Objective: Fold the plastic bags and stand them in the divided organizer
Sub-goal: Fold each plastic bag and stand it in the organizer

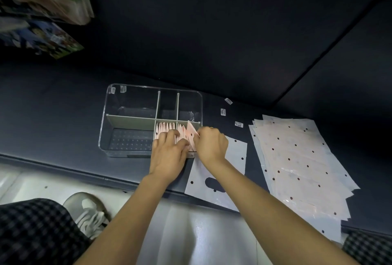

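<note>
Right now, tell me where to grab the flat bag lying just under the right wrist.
Pinch the flat bag at its near edge, which overhangs the front of the dark bench, coming from below and toward you. Elsewhere it lies flush with nothing to get under; the handle cutout beside that edge offers a second finger hold.

My arms are bare from the elbows down to both wrists, with no sleeves, no watch and no bracelet. My left hand [169, 155] carries no ring that I can see. On my right hand [210, 145] a small glint at its twelve o'clock edge may be a ring, but it is too small to tell. I wear trousers [36, 233] in a fine dark-and-light check, showing at seven o'clock and again at five o'clock, and a grey sneaker [87, 211] with pale laces and a lighter patch on its toe.
</note>
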